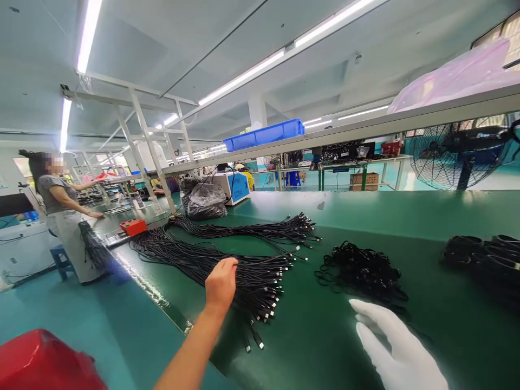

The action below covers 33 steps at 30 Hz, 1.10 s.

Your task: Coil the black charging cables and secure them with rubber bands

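Note:
My left hand (220, 285), bare, is over the near bundle of black cables (190, 254). Its fingers are curled, and whatever they may hold is hidden behind the hand. The cables fan out to the right and end in small silvery connectors (266, 314). Behind them lies a second bundle of black cables (244, 230). A white glove covers my right hand (394, 341), which hovers over the green tabletop with thumb and fingers apart and nothing between them. Just beyond it sits a tangled heap of thin black loops (361, 271).
Thicker black coils (487, 260) lie at the right. Behind the cables are a dark plastic bag (205, 199) and a blue-and-white machine (233, 187). A shelf (349, 130) crosses above, bearing a blue tray (264, 135). Another person (60, 206) stands at the far left; a red-covered object (44, 360) is nearby.

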Each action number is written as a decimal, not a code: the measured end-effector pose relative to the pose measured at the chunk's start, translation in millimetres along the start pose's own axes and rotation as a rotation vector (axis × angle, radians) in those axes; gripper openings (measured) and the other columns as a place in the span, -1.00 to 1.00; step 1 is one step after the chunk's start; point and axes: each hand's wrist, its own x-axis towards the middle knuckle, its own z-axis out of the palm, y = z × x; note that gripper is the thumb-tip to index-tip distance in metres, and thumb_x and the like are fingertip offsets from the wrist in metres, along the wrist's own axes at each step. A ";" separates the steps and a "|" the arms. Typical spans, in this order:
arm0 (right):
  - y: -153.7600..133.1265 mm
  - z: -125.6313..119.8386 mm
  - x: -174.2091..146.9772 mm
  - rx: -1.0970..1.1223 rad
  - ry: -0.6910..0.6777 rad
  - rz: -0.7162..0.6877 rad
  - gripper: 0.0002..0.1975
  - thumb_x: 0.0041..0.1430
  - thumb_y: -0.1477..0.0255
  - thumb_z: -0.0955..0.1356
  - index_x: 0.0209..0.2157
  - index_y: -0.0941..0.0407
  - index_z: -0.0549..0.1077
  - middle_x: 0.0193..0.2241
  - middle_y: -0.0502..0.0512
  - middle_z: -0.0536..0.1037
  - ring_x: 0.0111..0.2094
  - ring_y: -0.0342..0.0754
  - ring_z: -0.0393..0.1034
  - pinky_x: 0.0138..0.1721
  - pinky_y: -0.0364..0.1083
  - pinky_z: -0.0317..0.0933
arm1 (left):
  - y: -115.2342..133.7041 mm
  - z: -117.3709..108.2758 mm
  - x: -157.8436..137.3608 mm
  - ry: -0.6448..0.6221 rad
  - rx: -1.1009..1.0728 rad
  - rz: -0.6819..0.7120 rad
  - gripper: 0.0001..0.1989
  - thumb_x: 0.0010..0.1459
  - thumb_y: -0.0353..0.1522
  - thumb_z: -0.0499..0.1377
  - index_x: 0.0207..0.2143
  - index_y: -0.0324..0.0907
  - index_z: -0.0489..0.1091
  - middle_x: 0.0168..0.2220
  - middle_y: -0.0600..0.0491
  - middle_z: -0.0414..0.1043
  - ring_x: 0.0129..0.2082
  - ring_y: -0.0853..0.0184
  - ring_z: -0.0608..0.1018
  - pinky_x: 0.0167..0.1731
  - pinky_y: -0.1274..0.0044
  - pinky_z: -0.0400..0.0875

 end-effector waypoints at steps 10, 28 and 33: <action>-11.4 -10.0 -8.4 0.908 -1.199 0.373 -0.28 -0.06 -0.08 0.27 -0.17 0.32 0.44 -0.37 0.27 0.54 -0.51 -0.07 0.46 -0.55 -0.19 0.26 | 115.8 -22.4 -17.4 0.114 -0.199 0.459 -0.75 0.22 -0.47 -0.02 -0.30 -0.13 0.45 -0.22 0.02 0.51 -0.20 0.34 0.51 -0.12 0.51 0.38; 2.6 -5.6 2.9 0.991 -1.499 0.520 -0.62 -0.05 0.42 0.23 -0.21 0.37 0.40 -0.41 0.29 0.55 -0.44 -0.01 0.50 -0.58 -0.16 0.34 | 170.4 -23.4 0.4 -0.695 -0.548 0.616 -0.83 0.16 -0.45 0.07 -0.46 -0.10 0.37 -0.42 0.19 0.40 -0.34 0.39 0.42 0.16 0.37 -0.07; 17.0 4.8 5.7 1.010 -1.549 0.511 -0.56 -0.09 0.42 0.28 -0.15 0.40 0.38 -0.37 0.31 0.55 -0.42 -0.01 0.51 -0.55 -0.16 0.33 | 169.2 -16.6 2.4 -0.639 -0.609 0.600 -0.82 0.16 -0.43 0.06 -0.45 -0.07 0.40 -0.45 0.18 0.41 -0.34 0.36 0.42 0.17 0.35 -0.05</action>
